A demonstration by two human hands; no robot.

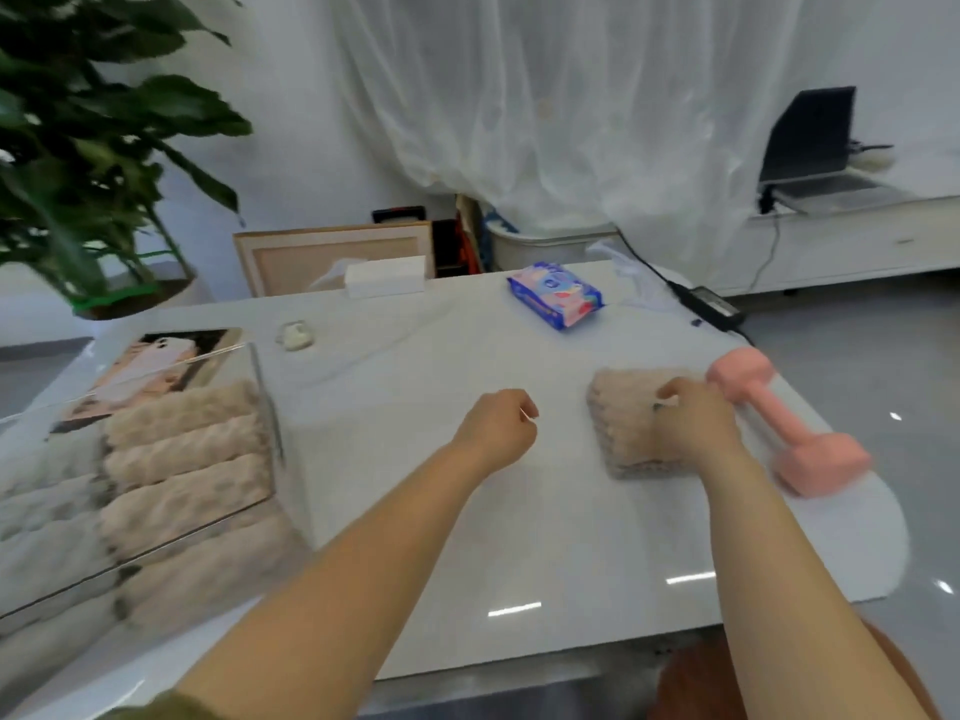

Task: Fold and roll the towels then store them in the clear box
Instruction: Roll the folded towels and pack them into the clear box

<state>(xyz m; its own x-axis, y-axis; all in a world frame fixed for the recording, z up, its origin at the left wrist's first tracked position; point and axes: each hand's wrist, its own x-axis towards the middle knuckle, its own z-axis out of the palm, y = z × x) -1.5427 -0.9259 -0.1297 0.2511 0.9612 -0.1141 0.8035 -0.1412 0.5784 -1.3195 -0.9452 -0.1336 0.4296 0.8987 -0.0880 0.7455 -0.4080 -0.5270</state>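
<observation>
A folded beige towel stack [621, 423] lies on the white table at the right. My right hand [693, 418] rests on top of it, fingers curled onto its far edge. My left hand [496, 426] hovers over bare table left of the stack, fingers loosely curled and holding nothing. The clear box [262, 402] stands at the left. It holds several rolled beige towels [182, 454] lying side by side.
A pink dumbbell [779, 418] lies just right of the towel stack, near the table's right edge. Farther back are a blue wipes pack [556, 293], a white tissue box [384, 275], a small white object [293, 335] and a black power adapter [709, 304].
</observation>
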